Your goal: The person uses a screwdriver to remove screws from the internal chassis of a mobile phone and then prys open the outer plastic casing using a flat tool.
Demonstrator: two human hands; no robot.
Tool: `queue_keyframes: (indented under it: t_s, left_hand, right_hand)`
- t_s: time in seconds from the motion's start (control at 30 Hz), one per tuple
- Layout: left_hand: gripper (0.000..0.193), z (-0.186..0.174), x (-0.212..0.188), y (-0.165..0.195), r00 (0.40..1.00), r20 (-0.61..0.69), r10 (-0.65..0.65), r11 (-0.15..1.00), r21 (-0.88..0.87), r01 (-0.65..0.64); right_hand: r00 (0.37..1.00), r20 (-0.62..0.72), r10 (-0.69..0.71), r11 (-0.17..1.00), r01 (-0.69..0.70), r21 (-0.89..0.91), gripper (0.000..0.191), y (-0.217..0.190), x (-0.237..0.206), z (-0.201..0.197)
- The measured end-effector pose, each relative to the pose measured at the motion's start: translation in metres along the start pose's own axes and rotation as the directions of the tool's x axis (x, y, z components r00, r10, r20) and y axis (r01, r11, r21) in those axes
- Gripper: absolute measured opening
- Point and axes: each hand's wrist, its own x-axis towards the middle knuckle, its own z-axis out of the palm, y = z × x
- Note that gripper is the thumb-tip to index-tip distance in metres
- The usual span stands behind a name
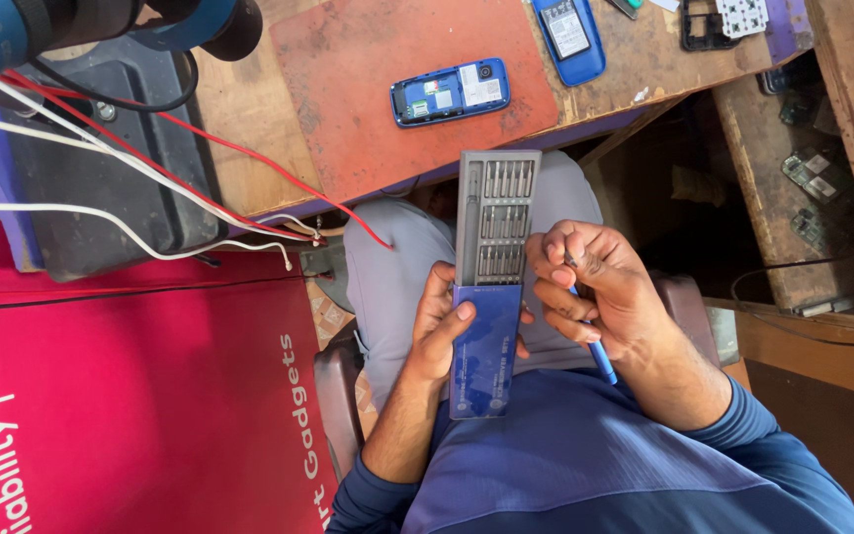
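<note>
Workbench (pixel 249 119) far, phone (pixel 450 92) on it; near, left hand (pixel 442 331) grasps light, rigid bit case (pixel 491 287) by its sleeve, right hand (pixel 590 292) pinches slim screwdriver (pixel 600 358).

It was a small phone-repair workshop, as far as I could see. A worn wooden bench (pixel 249 119) carried a red work mat (pixel 387 89) with an opened blue phone (pixel 450 92) lying on it, back cover off. A second blue handset (pixel 568 38) and loose phone parts (pixel 724 20) lay further along the bench. Red and white wires (pixel 130 158) trailed across a black unit (pixel 101 188). A grey tray of screwdriver bits (pixel 496 218) slid out of its blue case, and a red shop banner (pixel 130 396) hung below.
</note>
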Motion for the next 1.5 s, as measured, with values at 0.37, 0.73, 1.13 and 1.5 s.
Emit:
queue_keyframes:
  t_s: [0.37,0.73,1.13,1.5]
  left_hand:
    - [0.032,0.0,0.0,0.001,1.0,0.005,-0.006,1.0,-0.007,0.006]
    - [0.039,0.002,-0.001,0.0,1.0,-0.018,-0.011,1.0,0.013,0.011]
    - [0.062,0.021,0.006,0.015,0.995,-0.055,-0.083,0.996,0.033,0.085]
    - [0.04,-0.017,0.085,0.171,0.93,-0.14,0.34,0.498,0.866,-0.051]
  right_hand:
    - [1.0,0.0,0.002,1.0,-0.002,-0.002,0.024,0.0,-0.003,0.0]
    - [0.999,-0.017,-0.044,0.995,0.043,-0.085,0.024,-0.002,-0.003,0.003]
    - [0.8,0.116,-0.589,0.345,0.379,-0.859,0.02,-0.005,0.017,0.003]
    - [0.784,-0.02,-0.62,0.44,0.326,-0.837,0.02,-0.01,0.011,-0.011]
